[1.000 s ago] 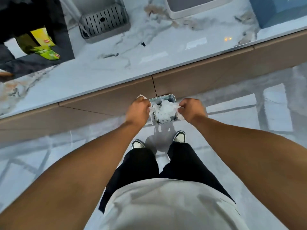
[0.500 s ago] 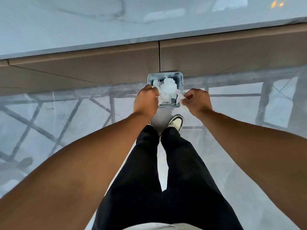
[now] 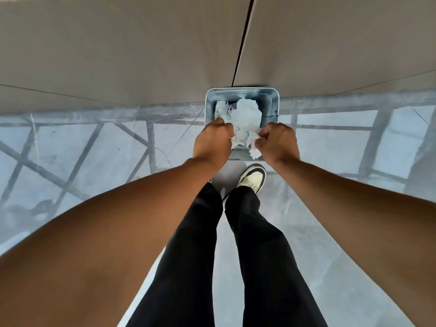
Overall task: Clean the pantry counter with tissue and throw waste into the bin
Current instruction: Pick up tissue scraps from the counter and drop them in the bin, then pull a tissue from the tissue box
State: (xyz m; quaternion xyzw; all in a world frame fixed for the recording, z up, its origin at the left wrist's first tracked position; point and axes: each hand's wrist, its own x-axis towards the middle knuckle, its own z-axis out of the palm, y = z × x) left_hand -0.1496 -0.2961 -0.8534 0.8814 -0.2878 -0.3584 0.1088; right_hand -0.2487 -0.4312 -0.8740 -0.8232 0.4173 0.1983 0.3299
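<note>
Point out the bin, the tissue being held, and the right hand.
bin (image 3: 271, 100): head view, inner right wall near the rim.
tissue (image 3: 243, 135): head view, crumpled middle between the hands.
right hand (image 3: 279, 142): head view, back of the hand.

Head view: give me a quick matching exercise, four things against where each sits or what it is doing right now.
Things:
1. left hand
2. bin
3. shoe
4. cabinet front

States:
A. on the floor, just nearer than the bin
B. clutching white tissue over the bin's near edge
C. tan panels behind the bin
D. open-topped, holding crumpled tissue

Pairs: 1-B, 2-D, 3-A, 4-C
</note>
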